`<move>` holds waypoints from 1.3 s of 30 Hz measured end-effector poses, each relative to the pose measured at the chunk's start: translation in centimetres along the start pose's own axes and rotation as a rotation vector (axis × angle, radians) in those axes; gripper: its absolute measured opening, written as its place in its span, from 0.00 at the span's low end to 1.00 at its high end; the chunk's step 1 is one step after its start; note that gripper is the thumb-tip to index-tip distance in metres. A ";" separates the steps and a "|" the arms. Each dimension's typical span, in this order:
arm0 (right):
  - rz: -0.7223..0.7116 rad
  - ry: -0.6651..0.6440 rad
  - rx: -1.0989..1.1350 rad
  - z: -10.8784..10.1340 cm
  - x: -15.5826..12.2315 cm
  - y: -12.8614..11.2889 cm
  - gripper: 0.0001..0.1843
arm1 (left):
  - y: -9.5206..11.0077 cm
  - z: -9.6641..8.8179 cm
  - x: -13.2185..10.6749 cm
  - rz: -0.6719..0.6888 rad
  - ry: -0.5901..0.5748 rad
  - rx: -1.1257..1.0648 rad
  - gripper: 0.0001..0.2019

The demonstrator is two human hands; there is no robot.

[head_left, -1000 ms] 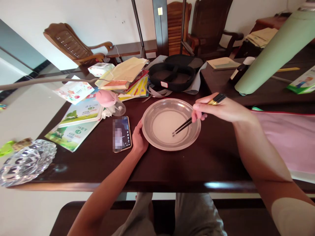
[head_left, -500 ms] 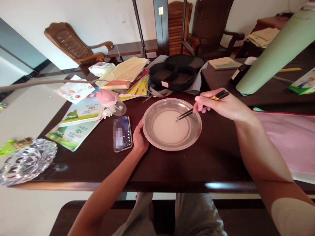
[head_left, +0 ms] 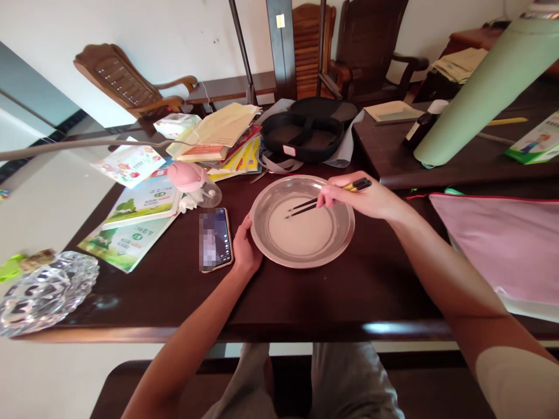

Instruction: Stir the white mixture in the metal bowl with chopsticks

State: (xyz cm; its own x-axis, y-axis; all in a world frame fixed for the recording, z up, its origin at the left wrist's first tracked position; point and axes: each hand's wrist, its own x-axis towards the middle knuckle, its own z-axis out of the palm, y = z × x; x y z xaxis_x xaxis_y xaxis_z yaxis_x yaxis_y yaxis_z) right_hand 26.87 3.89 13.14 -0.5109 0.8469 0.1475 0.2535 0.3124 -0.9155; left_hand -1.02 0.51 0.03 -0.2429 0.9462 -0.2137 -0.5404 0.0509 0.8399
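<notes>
Chopsticks in Right Hand, Left Hand at Bowl

Right hand (head_left: 362, 195): fingers closed on black chopsticks (head_left: 308, 209), tips inside the metal bowl (head_left: 343, 230). Left hand (head_left: 247, 250): against the bowl's left rim; fingers partly hidden, firmness of grip cannot be told. Bowl stands on the table (head_left: 332, 302), back from its front edge. Phone (head_left: 222, 238) lies left of the bowl; glass dish (head_left: 52, 291) at the table's front-left corner.

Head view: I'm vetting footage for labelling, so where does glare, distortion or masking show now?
Head view: white glare streaks the front edge of the table; head view: highlights dot the far wall of the metal dish, but the black chopsticks look readable; head view: the green bottle seems stretched toward the upper right corner; head view: pixelation hides part of the phone screen.
</notes>
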 end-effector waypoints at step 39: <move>0.030 -0.023 -0.029 -1.6 -0.2 0.6 0.35 | 0.2 0.2 -0.2 0.000 -0.030 0.014 0.19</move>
State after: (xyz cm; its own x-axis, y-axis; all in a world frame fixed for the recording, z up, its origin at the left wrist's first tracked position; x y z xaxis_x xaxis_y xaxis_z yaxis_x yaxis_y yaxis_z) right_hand 28.47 4.64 13.17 -0.5215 0.8460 0.1113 0.2926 0.2999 -0.9080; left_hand -0.87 0.42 0.32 -0.2191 0.9553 -0.1986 -0.5286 0.0549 0.8471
